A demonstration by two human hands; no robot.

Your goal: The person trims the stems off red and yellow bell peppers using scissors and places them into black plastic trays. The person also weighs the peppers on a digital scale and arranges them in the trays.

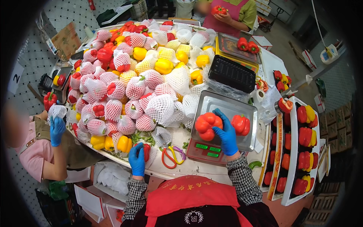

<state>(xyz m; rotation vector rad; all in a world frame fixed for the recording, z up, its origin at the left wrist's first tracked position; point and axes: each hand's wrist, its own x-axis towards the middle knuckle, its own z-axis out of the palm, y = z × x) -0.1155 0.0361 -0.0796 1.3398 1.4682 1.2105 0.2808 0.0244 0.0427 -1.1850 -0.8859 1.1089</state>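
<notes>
My right hand (226,136), in a blue glove, grips a red bell pepper (208,126) above the steel pan of a digital scale (215,105). A second red bell pepper (240,125) sits on the pan, to the right of my fingers. At the table's front edge, my gloved left hand (137,161) is against another red bell pepper (147,152); whether it grasps it I cannot tell. White foam netting lies beside that pepper. Scissors (172,157) with red, yellow and purple on their handles lie between my hands, blades partly under foam netting (162,136).
Bell peppers in foam nets (113,109) are heaped across the table. A black plastic tray (232,73) sits behind the scale. Boxes of packed peppers (305,150) stand at right. One co-worker's gloved hand (57,129) holds netting at left; another co-worker (227,21) holds a pepper.
</notes>
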